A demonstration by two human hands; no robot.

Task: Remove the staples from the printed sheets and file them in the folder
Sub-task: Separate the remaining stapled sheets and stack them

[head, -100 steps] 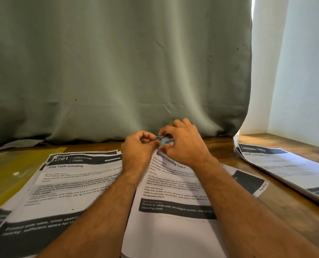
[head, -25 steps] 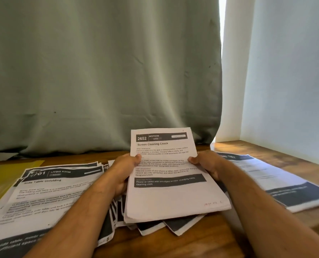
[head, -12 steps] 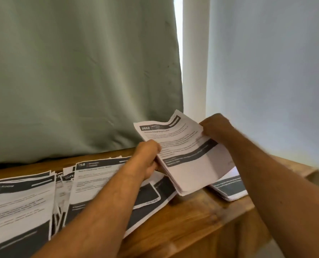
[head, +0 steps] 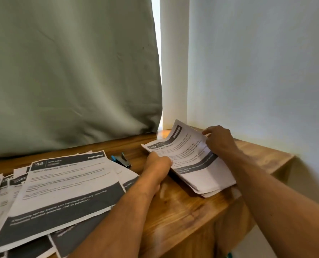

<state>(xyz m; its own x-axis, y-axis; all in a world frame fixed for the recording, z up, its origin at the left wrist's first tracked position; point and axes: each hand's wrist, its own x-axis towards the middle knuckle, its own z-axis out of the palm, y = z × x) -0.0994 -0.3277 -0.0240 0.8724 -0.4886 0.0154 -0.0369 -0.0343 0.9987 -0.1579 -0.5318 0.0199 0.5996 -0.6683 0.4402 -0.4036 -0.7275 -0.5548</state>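
Observation:
A bundle of printed sheets headed "Screen Cleaning Check" (head: 196,164) rests low over a pile at the table's right end, its far edge curled up. My left hand (head: 157,166) grips the bundle's left edge. My right hand (head: 220,141) holds its far right edge. A blue and black staple remover (head: 121,160) lies on the wood between the two paper piles. A spread of printed sheets (head: 62,190) covers the left of the table. The folder is out of view.
The wooden table (head: 183,216) ends at a corner on the right, close to a white wall (head: 257,71). A grey-green curtain (head: 71,71) hangs behind the table. Bare wood shows between the two paper piles.
Both hands carried the "Screen Cleaning Check" bundle from the middle to the right and lowered it onto the right-hand pile. The view turned right, and the staple remover now lies on the table.

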